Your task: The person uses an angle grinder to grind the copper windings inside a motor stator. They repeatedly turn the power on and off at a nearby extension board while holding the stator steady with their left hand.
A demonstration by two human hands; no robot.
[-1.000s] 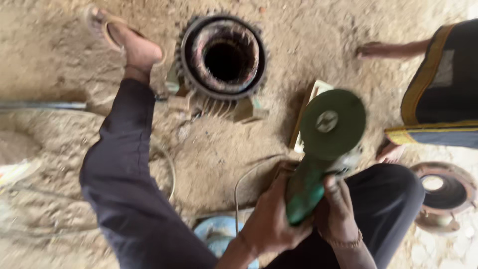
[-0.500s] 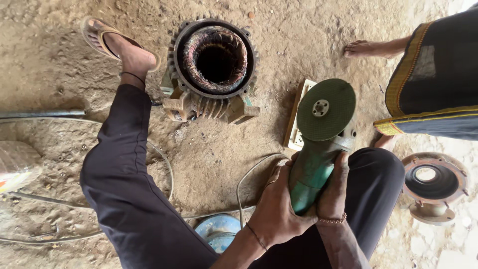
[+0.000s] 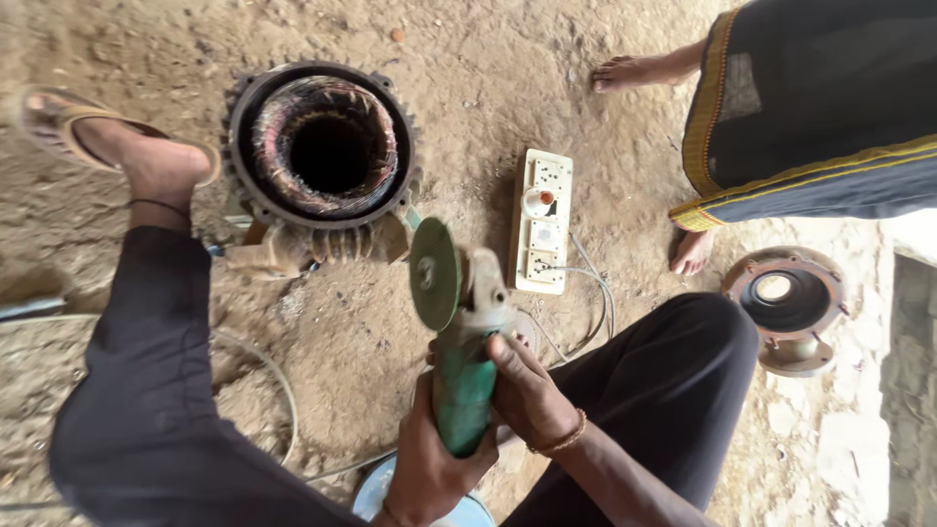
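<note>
Both my hands grip a green angle grinder [image 3: 462, 376] low in the middle of the view. My left hand [image 3: 427, 461] wraps the rear of its body, and my right hand [image 3: 527, 390] holds its right side near the head. Its green disc [image 3: 435, 274] stands edge-on and points up towards a motor stator [image 3: 322, 151] with copper windings, which lies open-end-up on the dirt floor. The disc hangs just right of the stator's lower edge, apart from it.
A cream extension socket board [image 3: 543, 220] with a cable lies right of the grinder. A round metal end cover [image 3: 789, 303] rests at the right. Another person's bare feet [image 3: 632, 69] and dark garment [image 3: 820, 107] are upper right. My sandalled foot [image 3: 127, 146] is left of the stator.
The grinder has turned, so its disc now shows edge-on instead of flat-faced. It has moved left, uncovering the socket board. The view has shifted towards the stator.
</note>
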